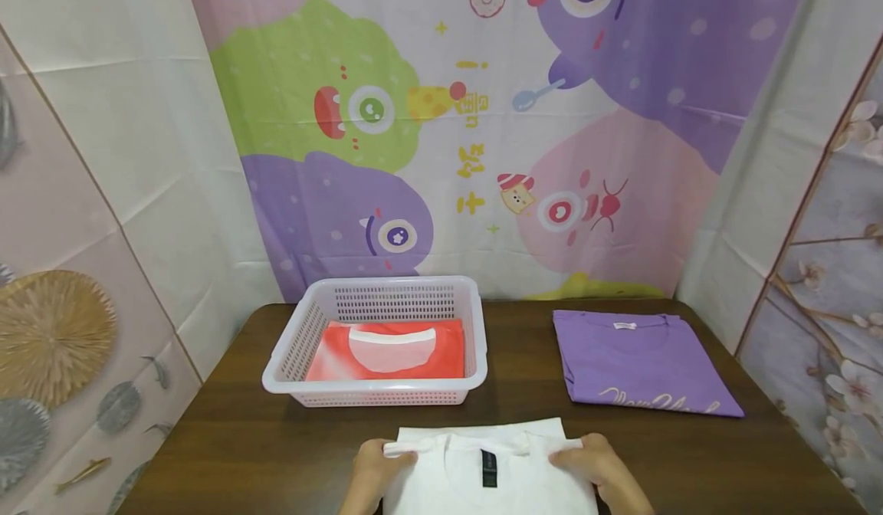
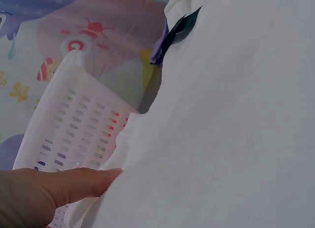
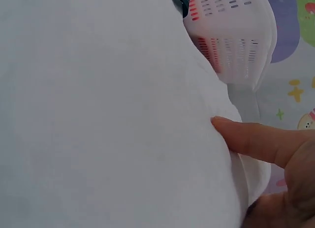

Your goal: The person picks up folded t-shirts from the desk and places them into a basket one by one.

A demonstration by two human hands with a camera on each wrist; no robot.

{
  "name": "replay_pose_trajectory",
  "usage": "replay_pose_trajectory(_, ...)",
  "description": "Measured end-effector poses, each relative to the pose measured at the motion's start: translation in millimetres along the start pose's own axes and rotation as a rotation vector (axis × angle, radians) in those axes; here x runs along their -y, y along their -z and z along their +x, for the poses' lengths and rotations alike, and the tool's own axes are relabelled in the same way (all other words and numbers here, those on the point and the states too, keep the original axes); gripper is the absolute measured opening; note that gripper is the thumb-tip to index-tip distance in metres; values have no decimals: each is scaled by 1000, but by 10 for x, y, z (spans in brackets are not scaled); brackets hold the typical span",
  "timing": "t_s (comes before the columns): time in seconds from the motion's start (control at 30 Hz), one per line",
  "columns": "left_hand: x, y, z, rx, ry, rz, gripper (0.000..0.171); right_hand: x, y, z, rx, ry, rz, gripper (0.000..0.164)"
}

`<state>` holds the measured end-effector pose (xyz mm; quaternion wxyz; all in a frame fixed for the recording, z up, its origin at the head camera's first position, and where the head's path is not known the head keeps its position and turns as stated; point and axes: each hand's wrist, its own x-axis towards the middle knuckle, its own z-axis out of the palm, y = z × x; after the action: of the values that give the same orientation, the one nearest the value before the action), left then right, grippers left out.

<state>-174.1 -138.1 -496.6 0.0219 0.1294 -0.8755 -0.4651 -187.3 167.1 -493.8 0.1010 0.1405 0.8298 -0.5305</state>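
Note:
A white T-shirt [image 1: 483,492] with a dark neck label [image 1: 489,469] is at the front of the table, its collar toward the far side. My left hand [image 1: 378,470] pinches it near the left shoulder, thumb on top. At the opposite shoulder my right hand [image 1: 595,465] pinches the cloth in the same way. Both wrist views show the thumb pressed on the white fabric, with the left hand [image 2: 59,188] and right hand [image 3: 280,154] at its edge. The shirt's lower part runs out of the head view.
Beyond the shirt, a white plastic basket [image 1: 375,386] holds a folded red shirt [image 1: 448,346]. A folded purple T-shirt [image 1: 628,362] lies at the right on the brown table [image 1: 517,392]. Behind the table hangs a cartoon-printed curtain [image 1: 455,231].

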Motion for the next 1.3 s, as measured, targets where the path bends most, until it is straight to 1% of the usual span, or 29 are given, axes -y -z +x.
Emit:
replay_pose_trajectory(0.2,22,-7,0,-23,-28,-5,31,-7,-3,-32,25,-12,51,17)
replay_pose_trajectory(0.33,35,-11,-4,-39,-48,5,31,-7,-15,-38,30,-20,72,13)
replay_pose_trajectory(0.5,30,-1,-7,-61,-88,19,31,-10,-30,-32,27,-46,76,13)
replay_pose_trajectory(0.57,22,4,-12,-69,-100,13,31,-10,-37,-34,14,-44,87,14)
replay_pose_trajectory(0.67,2,18,-28,-78,-114,2,32,-9,-36,-54,3,-19,106,17)
replay_pose_trajectory(0.73,-15,30,-44,-81,-117,-1,33,-5,-21,-78,11,9,116,19)
replay_pose_trajectory(0.87,-57,68,-85,-87,-138,-6,34,24,11,-132,8,45,120,19)
replay_pose_trajectory(1.03,-124,121,-153,-86,-140,-52,36,103,32,-188,-61,43,77,18)
replay_pose_trajectory(1.13,-167,159,-194,-91,-146,-67,36,154,58,-219,-73,50,33,21)
replay_pose_trajectory(1.3,-225,220,-246,-112,-168,-38,34,221,113,-260,-72,72,-14,25)
